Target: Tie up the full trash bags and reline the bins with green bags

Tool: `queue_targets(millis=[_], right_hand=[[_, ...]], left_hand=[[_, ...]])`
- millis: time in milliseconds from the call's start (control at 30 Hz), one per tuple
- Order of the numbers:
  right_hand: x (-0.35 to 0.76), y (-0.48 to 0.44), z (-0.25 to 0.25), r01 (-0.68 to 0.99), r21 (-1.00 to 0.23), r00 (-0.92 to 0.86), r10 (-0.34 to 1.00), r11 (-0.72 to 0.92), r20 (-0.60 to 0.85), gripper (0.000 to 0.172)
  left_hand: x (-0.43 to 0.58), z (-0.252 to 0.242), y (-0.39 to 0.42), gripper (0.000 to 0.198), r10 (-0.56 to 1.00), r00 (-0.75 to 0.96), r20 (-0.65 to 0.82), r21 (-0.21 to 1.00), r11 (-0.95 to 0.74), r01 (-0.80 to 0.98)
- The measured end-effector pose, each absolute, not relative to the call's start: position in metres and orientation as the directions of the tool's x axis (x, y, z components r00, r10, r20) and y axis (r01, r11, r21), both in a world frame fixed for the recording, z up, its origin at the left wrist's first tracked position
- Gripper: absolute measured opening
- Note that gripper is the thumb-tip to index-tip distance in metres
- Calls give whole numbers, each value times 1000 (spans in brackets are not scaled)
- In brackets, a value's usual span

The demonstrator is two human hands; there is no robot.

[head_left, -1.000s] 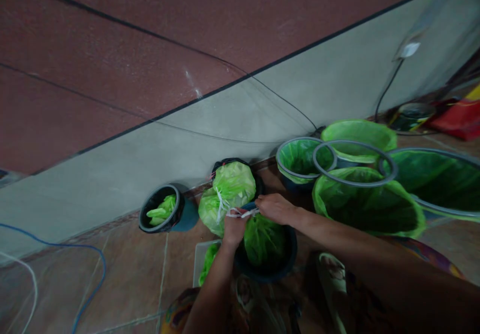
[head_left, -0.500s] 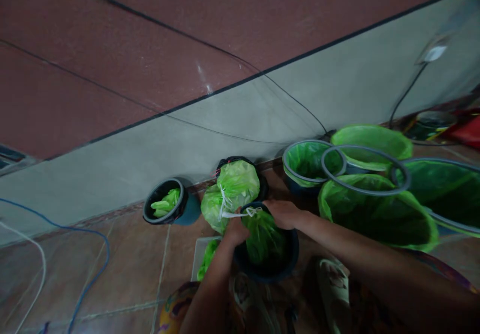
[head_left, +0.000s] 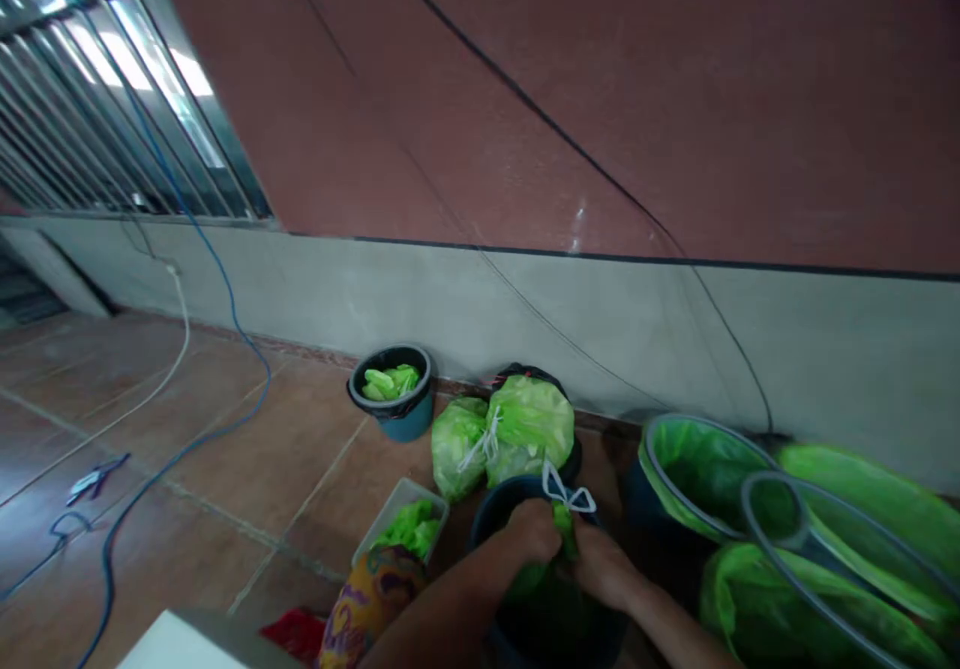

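Both hands grip a tied green bag inside a dark bucket on the floor.

The left hand [head_left: 534,539] and right hand [head_left: 600,569] close their fingers round the neck of the green bag [head_left: 559,534], just under its white string knot [head_left: 566,494], in the dark bucket [head_left: 495,509]. Two tied green bags [head_left: 510,429] lie just behind the bucket; a tray of greens [head_left: 409,524] sits left of it, green-lined tubs [head_left: 697,469] right.

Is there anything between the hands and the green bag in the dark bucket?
No, nothing visible. The left hand and the right hand are both right on the green bag, gripping its neck just under the white string. The bag sits inside the dark bucket.
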State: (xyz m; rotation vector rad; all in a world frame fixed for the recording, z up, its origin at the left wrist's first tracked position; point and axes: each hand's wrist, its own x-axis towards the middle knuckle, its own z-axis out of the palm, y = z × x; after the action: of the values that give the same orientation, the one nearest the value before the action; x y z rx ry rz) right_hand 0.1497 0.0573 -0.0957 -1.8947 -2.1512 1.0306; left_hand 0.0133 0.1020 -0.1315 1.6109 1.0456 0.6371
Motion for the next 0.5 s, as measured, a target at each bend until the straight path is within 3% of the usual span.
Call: queue_targets(millis=[100,167,300,400,500], right_hand=[[153,65,-84,801,-597,-182,939,-30,-292,24],[155,69,-77,764,-644,-153,959,-38,-238,21],[157,73,-58,637,-763,-89,972,-110,-215,30],[157,76,-28,504,-857,-102,978,-109,-184,37],[155,84,20,383,-922,-87,991,-64,-105,35]], left_hand=[[10,-116,108,46,900,429,-74,950,-66,304],[7,-100,112,38,913,405,-53,949,-80,304],[1,-59,113,19,933,356,-45,951,-68,300],[-11,-22,109,10,924,382,-11,977,-71,200],[-35,21,105,25,921,375,104,987,-143,75]])
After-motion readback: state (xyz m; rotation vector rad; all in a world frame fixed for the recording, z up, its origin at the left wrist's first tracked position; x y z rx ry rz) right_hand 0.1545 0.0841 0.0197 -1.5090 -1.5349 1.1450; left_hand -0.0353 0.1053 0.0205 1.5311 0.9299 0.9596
